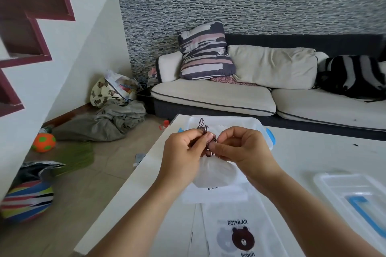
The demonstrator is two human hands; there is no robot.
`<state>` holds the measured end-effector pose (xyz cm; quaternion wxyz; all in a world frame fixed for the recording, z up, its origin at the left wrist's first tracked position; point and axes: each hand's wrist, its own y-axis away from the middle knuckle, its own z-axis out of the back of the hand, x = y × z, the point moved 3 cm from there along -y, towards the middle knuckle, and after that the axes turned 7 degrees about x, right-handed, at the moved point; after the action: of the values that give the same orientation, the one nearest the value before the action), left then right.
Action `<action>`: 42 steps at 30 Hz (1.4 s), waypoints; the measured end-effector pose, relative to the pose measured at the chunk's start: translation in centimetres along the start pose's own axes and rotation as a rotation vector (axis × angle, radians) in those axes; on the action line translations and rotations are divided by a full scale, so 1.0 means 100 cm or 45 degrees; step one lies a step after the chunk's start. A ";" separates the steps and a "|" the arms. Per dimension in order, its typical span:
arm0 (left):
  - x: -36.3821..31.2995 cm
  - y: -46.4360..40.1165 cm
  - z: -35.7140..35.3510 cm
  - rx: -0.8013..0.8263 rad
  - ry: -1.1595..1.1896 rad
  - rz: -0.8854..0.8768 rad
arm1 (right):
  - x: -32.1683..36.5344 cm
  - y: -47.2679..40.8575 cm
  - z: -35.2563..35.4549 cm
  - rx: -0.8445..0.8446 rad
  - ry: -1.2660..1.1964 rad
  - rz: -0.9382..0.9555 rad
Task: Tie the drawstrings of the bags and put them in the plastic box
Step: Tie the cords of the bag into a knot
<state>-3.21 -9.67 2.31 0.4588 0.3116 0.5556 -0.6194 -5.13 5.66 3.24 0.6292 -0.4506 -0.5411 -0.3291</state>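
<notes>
The dark brown drawstring cord (205, 131) stands up between both sets of fingers, its loops rising above them. The left hand (183, 148) and right hand (240, 148) each pinch it, equally near. The white gathered drawstring bag (215, 173) hangs just below; the clear plastic box (259, 129) waits beyond the fingers on the white worktop (313, 152)
</notes>
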 end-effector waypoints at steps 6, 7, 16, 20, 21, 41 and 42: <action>-0.006 0.000 -0.001 0.027 0.032 -0.060 | -0.002 0.000 -0.002 0.110 -0.019 -0.077; -0.006 0.000 -0.001 0.032 0.049 -0.058 | -0.002 0.001 -0.002 0.130 -0.017 -0.080; -0.013 0.005 -0.005 -0.082 -0.111 -0.185 | 0.011 0.003 -0.004 -0.048 0.156 0.109; -0.012 0.002 -0.006 -0.104 -0.044 -0.194 | 0.011 0.005 -0.008 -0.097 0.146 0.149; -0.012 0.002 -0.005 -0.103 -0.046 -0.180 | 0.010 0.004 -0.009 -0.105 0.145 0.131; -0.021 0.003 -0.006 0.017 0.252 -0.019 | 0.008 0.009 -0.006 0.359 -0.504 -0.416; -0.021 0.003 -0.006 0.018 0.243 -0.027 | 0.009 0.009 -0.007 0.354 -0.489 -0.412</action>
<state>-2.25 -8.63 3.99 0.3950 0.3665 0.5957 -0.5957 -3.89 5.46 3.91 0.5104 -0.3219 -0.7550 -0.2565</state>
